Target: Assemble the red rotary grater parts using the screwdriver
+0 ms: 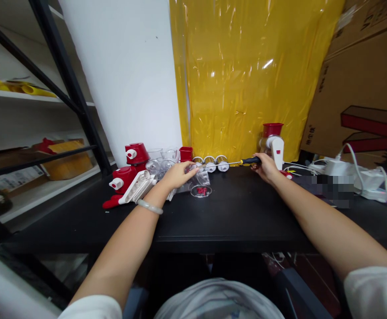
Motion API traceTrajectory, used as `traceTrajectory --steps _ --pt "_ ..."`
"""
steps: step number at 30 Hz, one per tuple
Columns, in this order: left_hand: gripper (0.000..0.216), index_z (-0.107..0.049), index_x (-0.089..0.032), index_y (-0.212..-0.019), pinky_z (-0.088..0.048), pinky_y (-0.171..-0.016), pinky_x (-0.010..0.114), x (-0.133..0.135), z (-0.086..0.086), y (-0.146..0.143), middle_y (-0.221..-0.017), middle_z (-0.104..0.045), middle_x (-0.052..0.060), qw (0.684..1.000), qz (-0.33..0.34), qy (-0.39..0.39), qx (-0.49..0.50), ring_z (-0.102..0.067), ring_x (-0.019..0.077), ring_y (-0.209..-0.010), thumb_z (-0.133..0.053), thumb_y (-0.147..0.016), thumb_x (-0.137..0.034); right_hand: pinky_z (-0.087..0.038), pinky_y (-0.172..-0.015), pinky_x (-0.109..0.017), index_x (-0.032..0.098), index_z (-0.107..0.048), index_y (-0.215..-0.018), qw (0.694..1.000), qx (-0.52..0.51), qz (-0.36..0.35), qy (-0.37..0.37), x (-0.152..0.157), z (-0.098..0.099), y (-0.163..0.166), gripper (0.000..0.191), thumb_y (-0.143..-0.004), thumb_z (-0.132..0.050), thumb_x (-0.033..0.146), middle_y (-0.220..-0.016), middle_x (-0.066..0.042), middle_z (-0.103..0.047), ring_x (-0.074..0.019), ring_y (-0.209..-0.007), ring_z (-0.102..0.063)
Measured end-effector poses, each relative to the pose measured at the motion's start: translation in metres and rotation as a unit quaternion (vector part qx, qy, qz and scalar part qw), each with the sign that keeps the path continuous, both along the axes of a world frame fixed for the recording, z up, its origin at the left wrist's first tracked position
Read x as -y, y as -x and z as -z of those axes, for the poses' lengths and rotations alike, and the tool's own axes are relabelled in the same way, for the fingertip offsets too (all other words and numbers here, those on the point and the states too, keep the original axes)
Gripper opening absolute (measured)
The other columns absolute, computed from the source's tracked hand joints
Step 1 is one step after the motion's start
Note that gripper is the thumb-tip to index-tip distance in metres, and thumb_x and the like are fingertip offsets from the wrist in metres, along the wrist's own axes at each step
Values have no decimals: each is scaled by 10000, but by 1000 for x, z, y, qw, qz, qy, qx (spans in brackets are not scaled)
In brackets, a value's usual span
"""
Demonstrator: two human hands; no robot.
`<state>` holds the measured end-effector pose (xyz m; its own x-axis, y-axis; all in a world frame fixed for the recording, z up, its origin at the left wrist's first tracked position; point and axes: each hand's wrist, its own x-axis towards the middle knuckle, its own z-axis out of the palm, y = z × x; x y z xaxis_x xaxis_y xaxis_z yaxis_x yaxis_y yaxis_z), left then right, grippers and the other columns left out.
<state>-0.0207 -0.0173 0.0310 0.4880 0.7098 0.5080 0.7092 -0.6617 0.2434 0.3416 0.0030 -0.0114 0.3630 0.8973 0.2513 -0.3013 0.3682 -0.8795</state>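
Observation:
My right hand (265, 167) is closed around the black-and-yellow handle of a screwdriver (250, 160). Its thin metal shaft points left, and the tip ends close to the fingertips of my left hand (180, 175). Those left fingers are closed on a clear plastic part (202, 178), whose round, cup-like open end faces me low on the table. Red marks or pieces show within that round end; which, I cannot tell. Exactly where the screwdriver tip touches is too small to make out. Behind the shaft stand several clear-and-white drums (209, 164).
Red housings (123, 179), a white crank-like arm (140, 187) and clear cups crowd the black table's (213, 226) left side. An assembled red-and-white grater-like device (276, 148) stands back right. White cables and plugs (373, 179) lie at right, beside a large carton (359, 88).

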Motion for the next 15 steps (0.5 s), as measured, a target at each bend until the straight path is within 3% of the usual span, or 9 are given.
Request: traceTrajectory --steps 7,15 --pt "497 -632 -210 -1221 -475 -942 396 0 0 0 -1212 -692 84 1000 1 0 1 -644 261 -1087 -448 -920 -560 -437 -441 -208 215 -519 -730 999 -14 21 -26 2 -2 0 231 -711 -732 303 -620 49 -560 -86 -468 -516" --pt "506 -632 -205 -1217 -472 -948 386 0 0 0 -1227 -686 79 1000 1 4 3 -640 255 -1094 -450 -918 -569 -459 -445 -224 202 -576 -791 1000 0 -1 10 3 -2 0 110 -774 -665 265 -614 20 -599 -110 -457 -557"
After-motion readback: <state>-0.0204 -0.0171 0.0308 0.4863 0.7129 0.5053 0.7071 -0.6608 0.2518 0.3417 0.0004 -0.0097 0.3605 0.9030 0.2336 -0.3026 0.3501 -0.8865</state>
